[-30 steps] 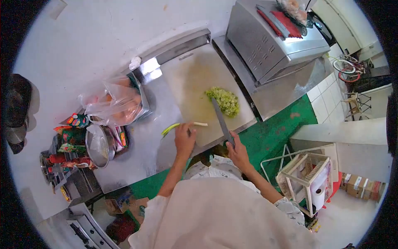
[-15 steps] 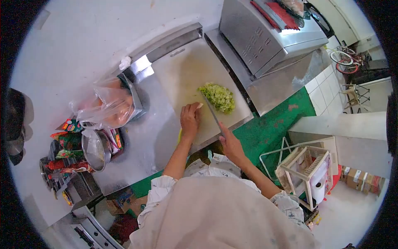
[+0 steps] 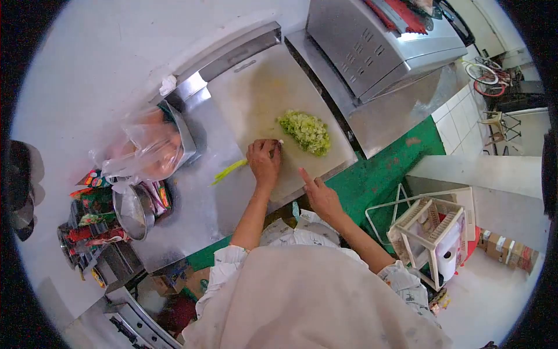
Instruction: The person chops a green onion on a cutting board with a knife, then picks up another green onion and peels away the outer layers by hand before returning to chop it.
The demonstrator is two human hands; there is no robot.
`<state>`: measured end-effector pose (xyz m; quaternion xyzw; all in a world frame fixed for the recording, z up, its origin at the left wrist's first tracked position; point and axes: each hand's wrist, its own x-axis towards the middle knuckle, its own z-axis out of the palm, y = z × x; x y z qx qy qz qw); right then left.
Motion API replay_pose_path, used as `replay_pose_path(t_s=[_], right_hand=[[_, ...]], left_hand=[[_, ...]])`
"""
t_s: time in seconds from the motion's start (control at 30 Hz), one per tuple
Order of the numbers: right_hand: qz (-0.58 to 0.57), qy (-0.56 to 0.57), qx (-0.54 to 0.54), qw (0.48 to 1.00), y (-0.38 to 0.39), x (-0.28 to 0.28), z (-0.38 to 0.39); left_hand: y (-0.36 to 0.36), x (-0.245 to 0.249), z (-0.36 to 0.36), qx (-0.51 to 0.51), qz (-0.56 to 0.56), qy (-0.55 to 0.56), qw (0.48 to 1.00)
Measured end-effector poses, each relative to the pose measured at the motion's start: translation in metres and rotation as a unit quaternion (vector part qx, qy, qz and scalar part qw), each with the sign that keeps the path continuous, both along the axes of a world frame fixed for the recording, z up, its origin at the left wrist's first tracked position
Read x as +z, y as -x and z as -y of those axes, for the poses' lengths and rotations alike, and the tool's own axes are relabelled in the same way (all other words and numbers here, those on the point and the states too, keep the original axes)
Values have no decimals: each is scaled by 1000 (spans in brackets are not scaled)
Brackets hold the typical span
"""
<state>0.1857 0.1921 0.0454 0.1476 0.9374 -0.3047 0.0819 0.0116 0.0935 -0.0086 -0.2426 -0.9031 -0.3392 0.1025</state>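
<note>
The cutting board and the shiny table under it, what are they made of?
The cutting board looks like plastic, though it could be something else. It is pale, dull and flat, with a yellowish tint and no wood grain showing. The table looks like stainless steel. It is grey, smooth and glossy, with bright patches of reflected light.

L hand (image 3: pixel 264 160) palm down, fingers curled under, forearm stretched fwd – R hand (image 3: pixel 321 196) nearer the body, index finger straight, other fingers folded.
</note>
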Motion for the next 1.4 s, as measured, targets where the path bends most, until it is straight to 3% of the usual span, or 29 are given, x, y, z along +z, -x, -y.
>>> replay_pose_path(t_s=[0.5, 1.0, 1.23, 1.4], right_hand=[[-2, -94, 29, 995, 5, 11, -3], [-5, 12, -6, 1000, -3, -4, -14], [37, -3, 7, 999, 5, 6, -11], [-9, -25, 25, 999, 5, 2, -11]], left_hand=[[1, -5, -8, 45, 77, 13, 996], [2, -9, -8, 28, 55, -63, 996], [1, -8, -8, 41, 45, -53, 997], [1, -13, -8, 48, 34, -37, 998]])
